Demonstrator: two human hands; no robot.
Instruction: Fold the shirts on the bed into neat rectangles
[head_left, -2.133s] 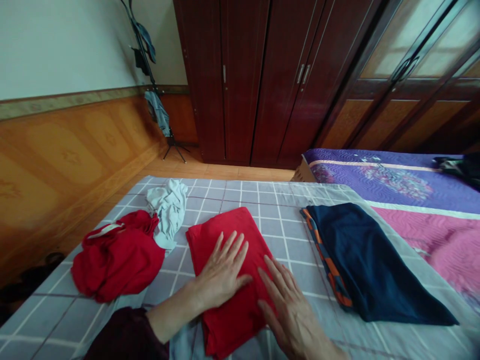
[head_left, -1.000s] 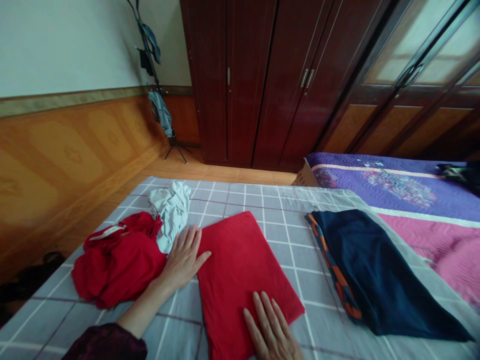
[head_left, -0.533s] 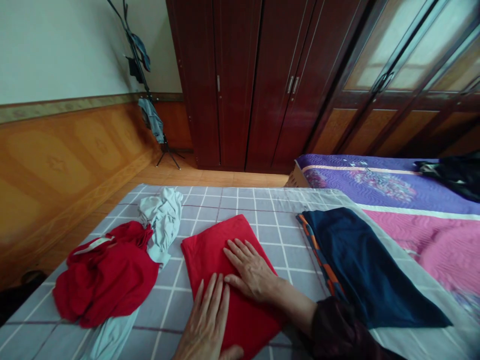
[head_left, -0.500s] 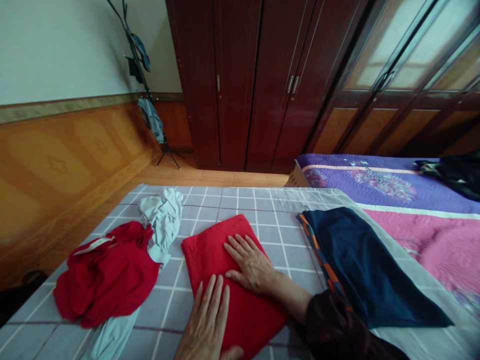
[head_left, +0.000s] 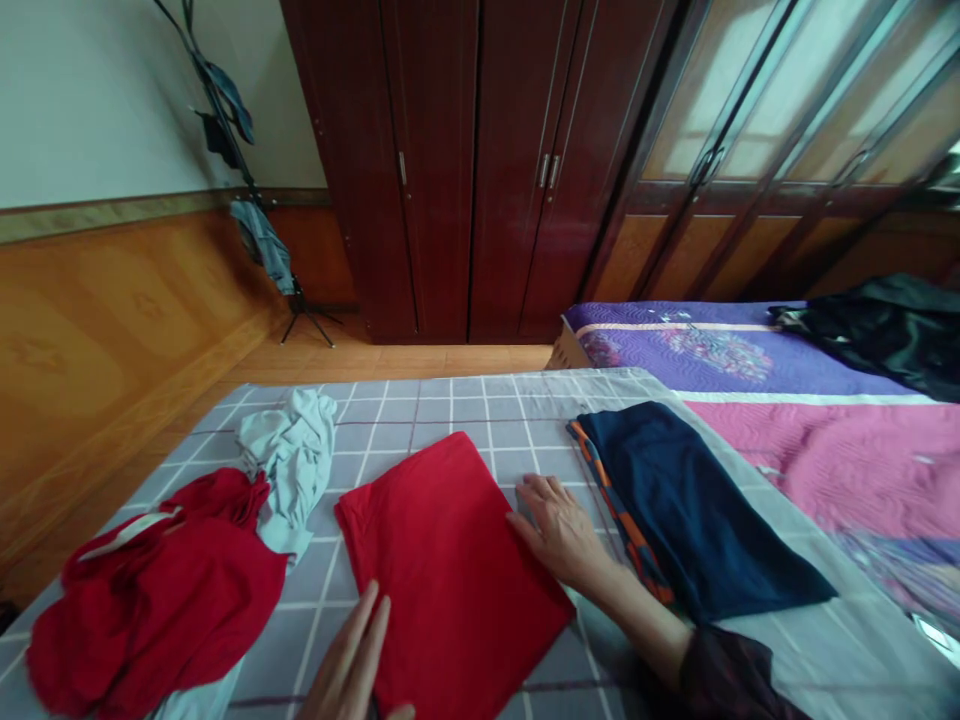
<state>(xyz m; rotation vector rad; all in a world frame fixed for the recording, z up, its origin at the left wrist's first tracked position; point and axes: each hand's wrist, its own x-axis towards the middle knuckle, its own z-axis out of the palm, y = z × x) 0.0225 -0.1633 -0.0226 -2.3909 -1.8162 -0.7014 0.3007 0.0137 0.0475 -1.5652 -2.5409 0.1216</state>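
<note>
A folded red garment point(head_left: 450, 570) lies flat in front of me on the grey checked sheet. My left hand point(head_left: 352, 660) is at its lower left edge, fingers stretched out and thumb low over the cloth; part of the hand is cut off by the frame. At the right edge is my right hand point(head_left: 562, 530), open, its thumb by the red cloth and its fingers over the sheet. Farther right lies a folded navy garment point(head_left: 697, 520) with an orange strip. On the left, a crumpled red garment point(head_left: 165, 590) sits against a crumpled pale garment point(head_left: 296, 460).
The checked sheet point(head_left: 420, 400) covers the bed under the clothes. Beyond its right side is a purple and pink bedspread point(head_left: 840, 450) with a dark garment point(head_left: 892, 325) on it. A dark red wardrobe point(head_left: 480, 200) and a coat stand point(head_left: 240, 165) are at the back.
My right hand has slid off the middle of the folded red garment to its right edge. My left hand has moved to the left edge. The view has turned slightly right.
</note>
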